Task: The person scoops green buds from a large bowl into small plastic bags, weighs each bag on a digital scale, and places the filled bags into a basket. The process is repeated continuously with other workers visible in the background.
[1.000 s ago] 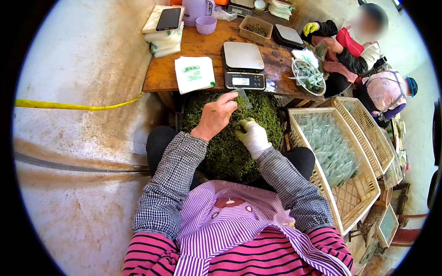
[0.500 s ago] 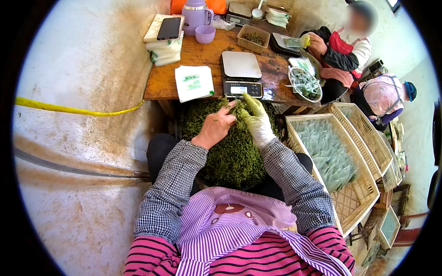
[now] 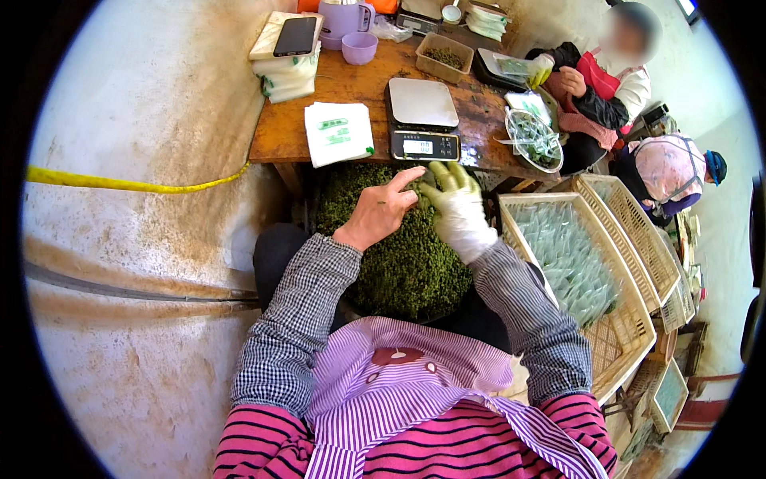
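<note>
My bare left hand (image 3: 381, 209) hovers above a rounded heap of small, curly green leaves or sprigs (image 3: 411, 267), just in front of the table edge. Its index finger stretches toward my right hand, and the other fingers are partly hidden. My right hand (image 3: 459, 209), in a whitish glove stained green at the fingers, bends its fingers close to the left fingertips; what they pinch, if anything, is too small to make out. Beyond both hands stands a digital scale (image 3: 423, 104) with a bare metal plate. Left of it lies a stack of white printed bags (image 3: 338, 132).
On the wooden table (image 3: 281, 132) are a phone (image 3: 296, 37) on stacked bags, a purple cup (image 3: 359, 49), a tub of leaves (image 3: 444, 57) and a bowl (image 3: 533, 140). A crate (image 3: 565, 255) of filled packets stands right. A co-worker (image 3: 610, 88) sits far right; another person (image 3: 669, 169) is behind.
The green clump between my fingertips is gone from sight. My right hand has shifted slightly right and down, and the view has tilted a little. The co-worker's hands have moved apart.
</note>
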{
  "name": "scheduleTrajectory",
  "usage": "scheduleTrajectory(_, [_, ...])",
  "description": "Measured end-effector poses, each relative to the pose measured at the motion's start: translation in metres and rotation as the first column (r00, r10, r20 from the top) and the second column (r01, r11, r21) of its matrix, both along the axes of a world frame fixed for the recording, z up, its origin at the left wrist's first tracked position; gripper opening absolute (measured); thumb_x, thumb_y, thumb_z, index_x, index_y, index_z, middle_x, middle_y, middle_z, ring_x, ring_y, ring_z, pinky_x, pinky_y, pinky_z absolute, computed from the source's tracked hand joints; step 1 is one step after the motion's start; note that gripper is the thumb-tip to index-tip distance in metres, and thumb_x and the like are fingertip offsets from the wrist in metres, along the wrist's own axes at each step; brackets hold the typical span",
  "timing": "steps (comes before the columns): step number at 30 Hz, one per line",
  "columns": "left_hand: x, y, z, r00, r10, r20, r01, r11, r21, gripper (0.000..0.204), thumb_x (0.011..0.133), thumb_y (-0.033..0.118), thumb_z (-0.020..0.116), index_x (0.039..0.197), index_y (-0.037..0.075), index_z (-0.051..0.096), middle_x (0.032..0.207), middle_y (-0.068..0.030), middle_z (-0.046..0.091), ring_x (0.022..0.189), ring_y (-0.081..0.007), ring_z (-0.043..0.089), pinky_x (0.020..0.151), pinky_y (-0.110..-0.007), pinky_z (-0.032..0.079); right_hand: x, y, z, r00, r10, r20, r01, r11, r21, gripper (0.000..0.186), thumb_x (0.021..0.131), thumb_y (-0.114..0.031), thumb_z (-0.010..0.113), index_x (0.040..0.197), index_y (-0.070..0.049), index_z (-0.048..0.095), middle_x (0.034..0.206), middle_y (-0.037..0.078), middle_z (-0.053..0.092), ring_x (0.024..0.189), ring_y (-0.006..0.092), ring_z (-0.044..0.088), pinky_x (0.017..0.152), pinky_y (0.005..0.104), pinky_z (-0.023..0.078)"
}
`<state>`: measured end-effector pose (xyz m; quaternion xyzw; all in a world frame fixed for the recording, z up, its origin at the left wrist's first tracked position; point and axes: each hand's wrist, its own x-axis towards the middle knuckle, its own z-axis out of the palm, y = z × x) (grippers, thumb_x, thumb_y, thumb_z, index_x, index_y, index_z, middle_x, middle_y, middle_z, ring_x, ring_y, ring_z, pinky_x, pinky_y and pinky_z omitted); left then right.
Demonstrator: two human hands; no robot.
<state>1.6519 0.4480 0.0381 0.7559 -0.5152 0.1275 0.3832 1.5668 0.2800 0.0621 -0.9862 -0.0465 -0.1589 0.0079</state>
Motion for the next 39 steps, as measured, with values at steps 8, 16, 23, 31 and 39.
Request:
scheduleTrajectory(8, [0.005,0.007,-0.005,0.992,0.078,0.097,-0.066,0.99,-0.127,0.006,0.077,0.001,0.064,0.083,0.001,0.061,0.116,-0.0068,0.063,0.076,-0.025,0.068,0.062,-0.032,0.057,-0.013,-0.005,0.021,0.991,-0.126,-0.034,0.099,0.553,0.828,0.04,0.079,0.008,0.056,0.117,-0.004,0.061,0.119,0.014,0.061,0.108,0.0216,0.06,0.09,0.0309,0.049])
scheduleTrajectory(16, [-0.005,-0.004,-0.005,0.993,0.111,0.028,-0.103,0.973,-0.208,0.009,0.076,0.0,0.068,0.083,-0.001,0.063,0.117,-0.0088,0.063,0.077,-0.0245,0.069,0.065,-0.031,0.058,-0.031,0.008,-0.045,0.916,-0.21,-0.343,0.37,0.773,0.515,0.033,0.082,-0.018,0.072,0.111,-0.005,0.065,0.106,0.013,0.067,0.092,0.0246,0.065,0.084,0.0329,0.051])
scheduleTrajectory(23, [-0.002,0.0,-0.007,0.994,0.111,-0.022,-0.112,0.992,-0.064,0.007,0.077,0.002,0.067,0.081,-0.001,0.062,0.12,-0.0119,0.061,0.079,-0.0256,0.069,0.067,-0.031,0.058,-0.027,0.011,0.034,0.995,-0.085,-0.052,0.037,-0.174,0.984,0.018,0.091,-0.005,0.06,0.108,-0.003,0.063,0.09,-0.001,0.063,0.071,0.0055,0.052,0.06,0.0196,0.041])
scheduleTrajectory(31, [-0.005,0.004,-0.004,0.994,0.096,-0.05,-0.097,0.995,-0.018,0.01,0.076,0.003,0.069,0.082,0.001,0.061,0.124,-0.0108,0.059,0.083,-0.0245,0.069,0.068,-0.032,0.057,-0.007,0.013,0.04,0.986,-0.016,0.167,-0.058,0.902,0.429,0.046,0.074,-0.001,0.062,0.118,-0.012,0.061,0.118,0.015,0.059,0.1,0.0343,0.06,0.083,0.039,0.053])
scheduleTrajectory(39, [-0.007,-0.005,-0.011,0.99,0.007,0.139,-0.002,0.999,-0.039,0.013,0.072,0.004,0.07,0.078,0.004,0.059,0.107,-0.0051,0.06,0.077,-0.0242,0.066,0.063,-0.033,0.055,0.012,0.007,-0.016,0.943,-0.171,-0.285,0.101,0.964,-0.245,0.042,0.079,-0.015,0.058,0.121,-0.018,0.059,0.144,0.011,0.039,0.133,0.0353,0.034,0.101,0.061,0.029])
